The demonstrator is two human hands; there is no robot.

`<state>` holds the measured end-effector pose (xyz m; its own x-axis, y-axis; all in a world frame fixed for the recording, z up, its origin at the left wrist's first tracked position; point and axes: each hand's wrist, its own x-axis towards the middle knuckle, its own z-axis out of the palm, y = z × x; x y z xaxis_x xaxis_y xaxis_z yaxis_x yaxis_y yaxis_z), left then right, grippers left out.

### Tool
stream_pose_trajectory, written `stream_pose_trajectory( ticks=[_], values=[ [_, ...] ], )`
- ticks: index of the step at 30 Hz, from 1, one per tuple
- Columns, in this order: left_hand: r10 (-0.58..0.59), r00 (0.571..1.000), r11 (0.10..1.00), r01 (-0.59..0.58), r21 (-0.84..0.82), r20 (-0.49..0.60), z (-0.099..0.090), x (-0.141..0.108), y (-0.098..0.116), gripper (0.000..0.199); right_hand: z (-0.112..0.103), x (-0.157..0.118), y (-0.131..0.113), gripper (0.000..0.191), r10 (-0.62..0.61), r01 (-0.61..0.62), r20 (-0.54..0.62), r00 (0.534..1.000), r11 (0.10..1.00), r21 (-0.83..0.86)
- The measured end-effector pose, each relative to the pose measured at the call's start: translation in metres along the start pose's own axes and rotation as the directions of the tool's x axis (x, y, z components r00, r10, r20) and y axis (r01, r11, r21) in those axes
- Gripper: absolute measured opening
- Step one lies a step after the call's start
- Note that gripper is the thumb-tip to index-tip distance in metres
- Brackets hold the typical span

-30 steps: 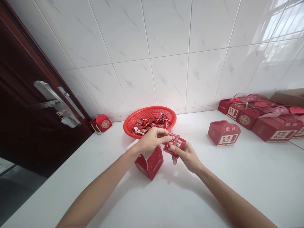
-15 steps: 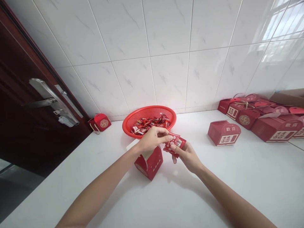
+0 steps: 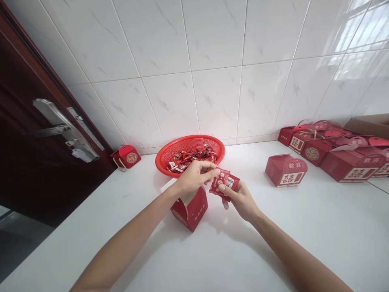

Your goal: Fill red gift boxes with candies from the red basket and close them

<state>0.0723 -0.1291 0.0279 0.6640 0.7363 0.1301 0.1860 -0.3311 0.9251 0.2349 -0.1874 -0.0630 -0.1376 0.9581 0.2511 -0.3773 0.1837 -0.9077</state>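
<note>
Two flat red candy packets (image 3: 224, 181), overlapping like a small fan, are pinched between my hands. My left hand (image 3: 196, 176) grips the upper left corner with thumb and fingers. From the lower right, my right hand (image 3: 240, 199) holds them, thumb on top and fingers behind. Just below my left hand stands a red gift box (image 3: 194, 213) with its flaps up; my left hand and wrist hide part of its opening. Behind it, a red plastic basket (image 3: 220, 154) holds many small wrapped candies (image 3: 185, 158).
A closed red box (image 3: 285, 171) stands right of my hands, near a cluster of red boxes (image 3: 349, 162) by the wall. A small red box (image 3: 127, 157) with a cord handle sits at the left. A dark door (image 3: 36, 162) borders the white tabletop (image 3: 100, 211).
The packets have spread slightly apart, so more of the rear one shows. Both hands keep their grip in nearly the same place.
</note>
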Motion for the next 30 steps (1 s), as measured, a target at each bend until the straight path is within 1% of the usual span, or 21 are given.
stream_pose_trajectory(
  ticks=[3,4,5,6,8,10,12,16,17,21,24,26,28,29,30],
  values=[
    [0.118,0.988,0.991,-0.124,-0.053,-0.102,0.001,-0.003,0.001,0.036,0.001,0.0,-0.005,0.03,0.042,-0.039,-0.053,0.998,0.998,0.059],
    [0.165,0.98,0.985,-0.17,-0.041,-0.116,0.0,-0.004,0.001,0.035,0.001,0.0,-0.007,0.03,0.064,-0.058,-0.061,0.996,0.993,0.099],
    [0.212,0.971,0.977,-0.212,0.003,-0.107,-0.001,-0.005,0.002,0.032,0.002,0.0,-0.01,0.029,0.087,-0.078,-0.058,0.995,0.986,0.145],
    [0.252,0.965,0.966,-0.247,0.073,-0.075,-0.002,-0.006,0.002,0.029,0.002,0.0,-0.013,0.027,0.104,-0.093,-0.048,0.993,0.977,0.192],
    [0.313,0.949,0.92,-0.31,0.24,0.03,-0.006,-0.008,0.001,0.022,0.002,0.0,-0.016,0.023,0.123,-0.114,-0.019,0.992,0.959,0.259],
    [0.329,0.936,0.865,-0.352,0.356,0.127,-0.009,-0.009,0.001,0.018,0.003,0.0,-0.018,0.02,0.125,-0.12,0.001,0.992,0.951,0.283],
    [0.304,0.936,0.846,-0.35,0.402,0.177,-0.012,-0.011,0.001,0.018,0.004,0.0,-0.017,0.02,0.131,-0.127,0.004,0.991,0.951,0.283],
    [0.213,0.953,0.866,-0.286,0.411,0.216,-0.016,-0.013,0.004,0.012,0.007,0.0,-0.016,0.03,0.126,-0.113,-0.028,0.992,0.956,0.269],
    [0.197,0.955,0.872,-0.274,0.406,0.221,-0.016,-0.013,0.004,0.01,0.008,0.0,-0.016,0.032,0.119,-0.104,-0.04,0.992,0.959,0.265],
    [0.137,0.967,0.882,-0.218,0.419,0.215,-0.014,-0.011,0.004,0.016,0.008,-0.001,-0.015,0.036,0.106,-0.086,-0.072,0.992,0.966,0.242],
    [0.093,0.973,0.878,-0.181,0.443,0.213,-0.011,-0.01,0.003,0.013,0.007,-0.001,-0.01,0.036,0.093,-0.076,-0.076,0.993,0.976,0.203],
    [0.07,0.969,0.877,-0.172,0.448,0.237,-0.011,-0.01,0.004,0.012,0.007,-0.001,-0.006,0.036,0.094,-0.075,-0.095,0.991,0.981,0.181],
    [0.046,0.959,0.884,-0.17,0.436,0.28,-0.017,-0.009,0.007,0.013,0.006,-0.001,-0.005,0.037,0.105,-0.083,-0.12,0.987,0.982,0.172],
    [0.043,0.959,0.891,-0.164,0.424,0.282,-0.023,-0.007,0.009,0.015,0.006,-0.001,-0.005,0.038,0.115,-0.093,-0.13,0.985,0.982,0.166],
    [0.048,0.964,0.902,-0.154,0.404,0.261,-0.031,-0.005,0.01,0.018,0.006,-0.001,-0.005,0.039,0.126,-0.103,-0.142,0.982,0.982,0.159]
  ],
)
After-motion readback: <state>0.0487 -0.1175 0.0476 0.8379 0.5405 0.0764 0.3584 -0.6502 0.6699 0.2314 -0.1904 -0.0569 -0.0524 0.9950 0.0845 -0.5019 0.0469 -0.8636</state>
